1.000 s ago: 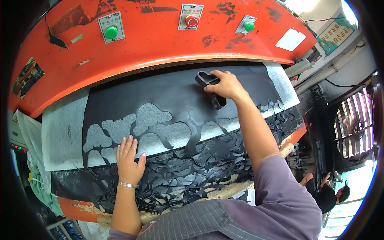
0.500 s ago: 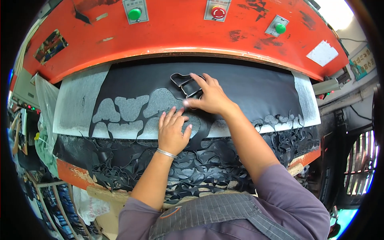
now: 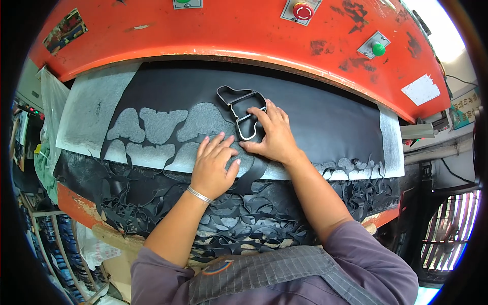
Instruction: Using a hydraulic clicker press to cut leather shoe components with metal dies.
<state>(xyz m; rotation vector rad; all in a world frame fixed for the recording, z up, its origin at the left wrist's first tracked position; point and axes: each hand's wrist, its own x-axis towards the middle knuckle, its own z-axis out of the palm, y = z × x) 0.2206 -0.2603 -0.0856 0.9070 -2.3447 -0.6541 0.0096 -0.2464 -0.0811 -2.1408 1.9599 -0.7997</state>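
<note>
Head view. Right hand [image 3: 274,134] on a metal die [image 3: 243,97], its fingers clamped around the right edge, the index reaching in over the frame and the thumb by the lower end. Die lies on the black sheet [image 3: 325,112], just right of the row of cut-out openings [image 3: 161,124]. Held from the side, perhaps so its left outline stays clear to sight against the neighbouring opening; set close to it, probably, to spare material.

Left hand [image 3: 212,165] flat, fingers slightly apart, gripping nothing, over the sheet's near edge beside the die. Likely steadies the thin webs between openings.

Materials: die a thin-walled band, open, waisted outline, cross-bars inside. Sheet smooth, dull-sheened, leather-like; cannot tell whether real hide. Openings rounded and lobed, showing rough grey surface. Pale board [image 3: 94,117] beneath, scuffed, projecting at both ends. Along the near side, curled black offcuts [image 3: 244,213] in a tangled heap. Behind, orange machine front [image 3: 229,30], paint chipped, with a round red button [image 3: 303,11].
</note>
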